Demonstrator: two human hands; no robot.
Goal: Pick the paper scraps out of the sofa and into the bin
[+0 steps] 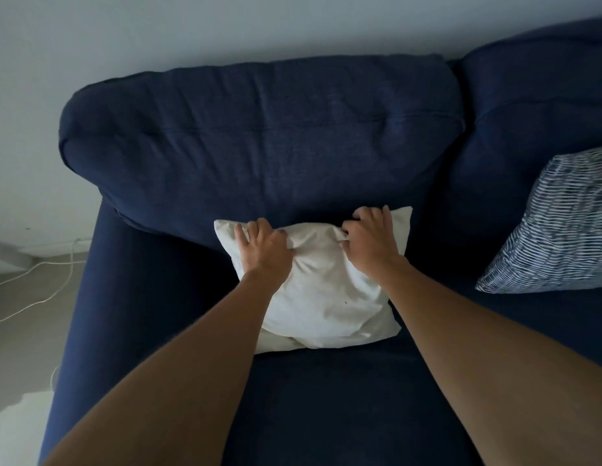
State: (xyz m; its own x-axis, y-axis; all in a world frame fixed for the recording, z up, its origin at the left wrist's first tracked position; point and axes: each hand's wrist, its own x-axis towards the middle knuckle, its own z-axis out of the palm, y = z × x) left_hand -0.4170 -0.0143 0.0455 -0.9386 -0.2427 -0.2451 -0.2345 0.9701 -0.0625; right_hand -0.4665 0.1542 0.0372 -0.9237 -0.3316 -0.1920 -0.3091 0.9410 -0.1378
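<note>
The fingertips of the left hand (264,245) and the right hand (370,238) are buried in folds of the white cushion (323,297). The patterned cushion (558,227), well right of the right hand, is cut off by the frame's edge. The white cable (34,269), far left of the left hand, is also cropped.
</note>
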